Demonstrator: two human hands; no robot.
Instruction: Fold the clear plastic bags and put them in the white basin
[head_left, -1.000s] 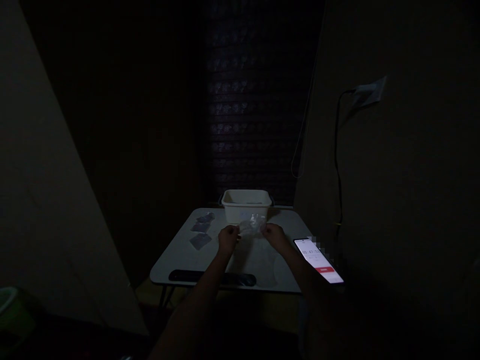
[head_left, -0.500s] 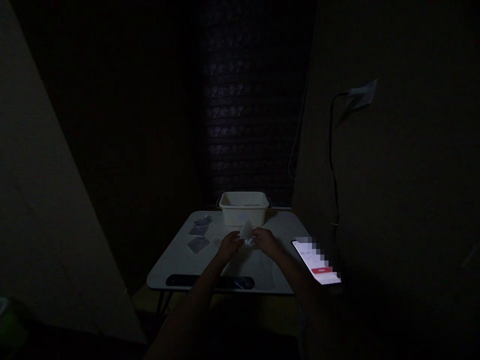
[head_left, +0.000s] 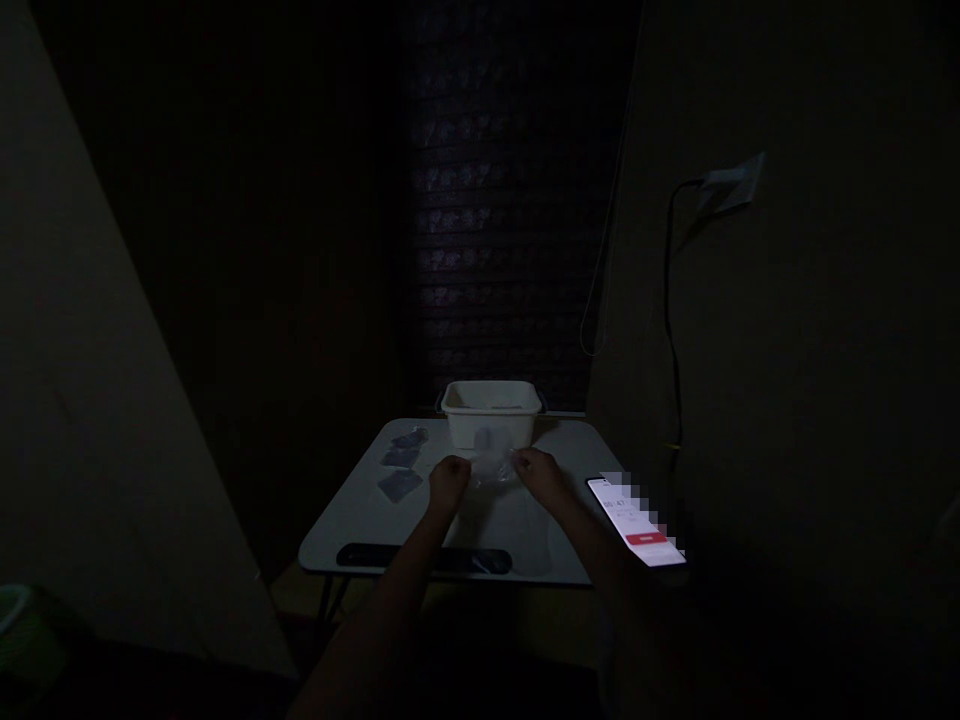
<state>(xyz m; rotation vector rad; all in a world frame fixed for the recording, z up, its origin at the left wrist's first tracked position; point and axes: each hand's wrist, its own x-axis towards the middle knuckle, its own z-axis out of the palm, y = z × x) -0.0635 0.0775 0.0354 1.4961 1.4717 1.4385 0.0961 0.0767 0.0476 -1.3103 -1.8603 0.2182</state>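
A clear plastic bag is stretched between my two hands above the table, just in front of the white tub. My left hand pinches its left side, and my right hand grips the right side. Dim light hides what, if anything, is inside the bag. To the left, several flat, dark-looking clear packets lie in a row on the white folding table. The white tub stands at the table's far edge, with something pale inside that I cannot make out.
A phone with a lit screen sits at the table's right side. A dark slot runs along the near edge. On the right wall, a black cable hangs from a socket. A green basket stands at lower left.
My hands have moved apart, pulling the bag wider and flatter between them. Earlier it was bunched up. The view has shifted slightly.
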